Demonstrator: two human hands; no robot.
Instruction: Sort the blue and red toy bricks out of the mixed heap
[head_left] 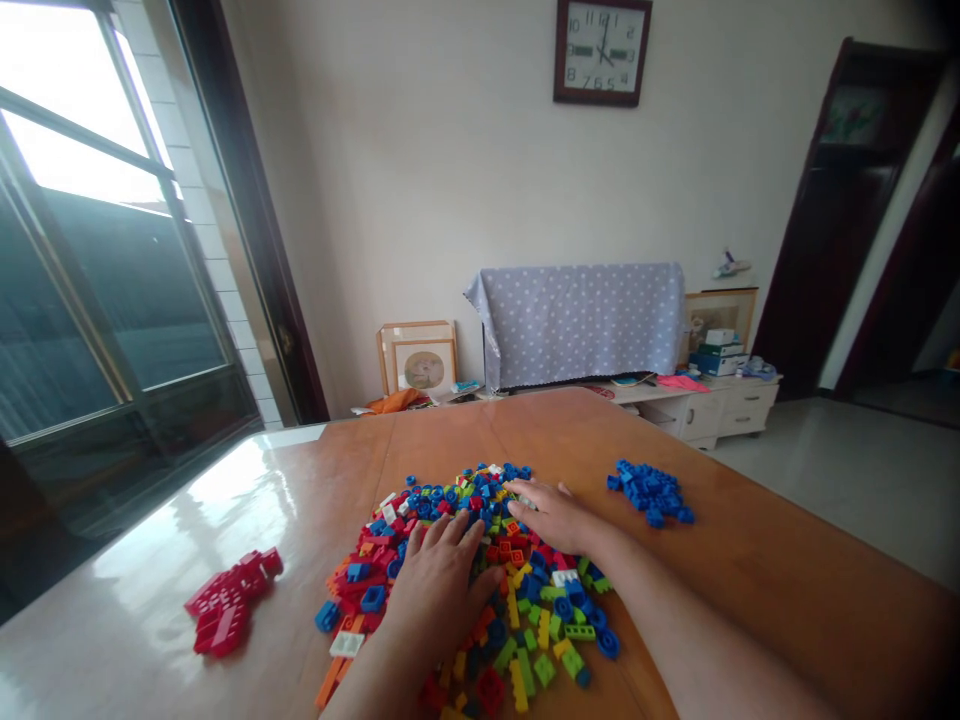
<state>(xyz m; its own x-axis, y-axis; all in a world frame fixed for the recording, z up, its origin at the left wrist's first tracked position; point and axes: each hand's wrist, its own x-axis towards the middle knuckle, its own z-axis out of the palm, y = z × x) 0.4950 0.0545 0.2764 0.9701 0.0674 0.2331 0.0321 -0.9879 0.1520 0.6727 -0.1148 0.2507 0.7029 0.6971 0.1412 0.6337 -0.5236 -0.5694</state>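
Note:
A large mixed pile of toy building bricks (523,600) in red, blue, green, yellow, orange and white spreads over the near middle of the table. Resting on the pile's left part, my left hand (442,575) has its fingers spread and pointing away from me. My right hand (551,513) reaches over the far right part of the pile, fingers stretched out to the left. Neither hand shows a brick in its grip; the bricks under the palms are hidden.
A group of red bricks (232,600) lies apart at the left of the wooden table (750,560). Several blue bricks (651,492) form a separate heap at the right. Beyond the table stand a low white cabinet (742,405) and something under a dotted cloth (581,325).

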